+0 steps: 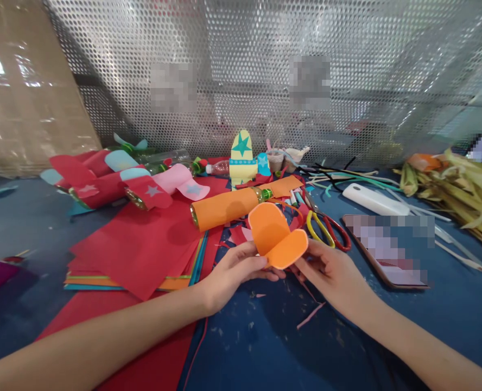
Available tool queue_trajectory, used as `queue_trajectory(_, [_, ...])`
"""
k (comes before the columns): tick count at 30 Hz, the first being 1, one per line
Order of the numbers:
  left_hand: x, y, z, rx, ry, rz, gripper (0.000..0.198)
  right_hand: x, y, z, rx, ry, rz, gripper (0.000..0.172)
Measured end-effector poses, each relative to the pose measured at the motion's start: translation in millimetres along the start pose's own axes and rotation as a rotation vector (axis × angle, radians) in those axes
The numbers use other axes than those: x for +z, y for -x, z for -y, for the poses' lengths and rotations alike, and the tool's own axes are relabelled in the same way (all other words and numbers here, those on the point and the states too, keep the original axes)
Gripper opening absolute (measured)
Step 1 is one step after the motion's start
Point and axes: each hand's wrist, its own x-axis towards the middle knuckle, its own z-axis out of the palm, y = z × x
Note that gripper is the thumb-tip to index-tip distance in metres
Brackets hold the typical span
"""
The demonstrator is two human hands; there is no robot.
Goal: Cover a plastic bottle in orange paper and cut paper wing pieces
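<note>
Both my hands hold an orange foam cut-out [276, 234] with two rounded lobes, lifted just above the blue table [448, 320]. My left hand [235, 271] pinches its lower left edge with closed fingers. My right hand [330, 271] grips the lower right lobe, fingers curled. Right behind the cut-out lies a bottle wrapped in orange paper [228, 207] with a green cap. Scissors with yellow and red handles [326, 228] rest just right of the cut-out.
A stack of red and coloured sheets [143, 250] lies at left. Paper-wrapped bottle planes [114, 184] sit behind it. A phone [391, 250], a white case [373, 200], pipe cleaners and dried leaves [464, 190] are at right. A perforated metal screen [265, 70] closes the back.
</note>
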Motion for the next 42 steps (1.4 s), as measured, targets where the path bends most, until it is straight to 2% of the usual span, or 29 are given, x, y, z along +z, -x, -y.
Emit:
queue_trajectory(7, [3.5,-0.8,-0.6,-0.042,0.04,-0.008,0.034,2.5,2.1,-1.0,-0.036,-0.058,-0.032,0.018])
queue_trajectory(15, [5.9,0.9,-0.1,-0.035,-0.239,-0.085,0.043,1.2,2.5,0.9,-0.115,-0.051,0.012,0.021])
queue_trajectory(18, [4.6,0.3,2.5,-0.07,-0.261,-0.083,0.044,1.9,1.5,1.1,-0.042,-0.179,0.049,0.021])
queue_trajectory(20, [3.4,-0.2,4.6,-0.094,-0.243,-0.08,0.046,1.7,1.5,2.0,-0.019,-0.173,0.069,0.02])
queue_trajectory(22, [2.3,-0.5,6.1,-0.096,-0.211,-0.081,0.047,0.6,2.2,3.3,-0.104,-0.078,0.07,0.018])
queue_trajectory(25, [1.1,-0.3,6.5,-0.076,-0.171,-0.117,0.046,-2.2,4.0,5.6,-0.213,0.04,0.051,0.028])
queue_trajectory(28, [0.3,0.4,5.2,-0.04,-0.171,-0.13,0.042,-3.8,5.5,9.2,-0.172,0.028,0.048,0.029])
queue_trajectory(31, [-0.3,0.4,5.2,-0.01,-0.168,-0.115,0.039,-2.4,5.8,12.2,-0.106,0.033,0.092,0.02])
queue_trajectory(36, [0.0,-0.2,8.7,-0.02,-0.034,-0.198,0.04,3.4,6.0,6.9,-0.104,0.078,0.102,0.021])
queue_trajectory(39, [2.5,0.5,7.8,-0.073,0.067,-0.218,0.033,4.3,6.4,2.6,-0.129,0.03,0.063,0.027])
queue_trajectory(42, [5.9,0.9,4.9,-0.096,0.118,-0.222,0.033,3.0,5.5,1.2,-0.119,0.038,-0.048,0.028])
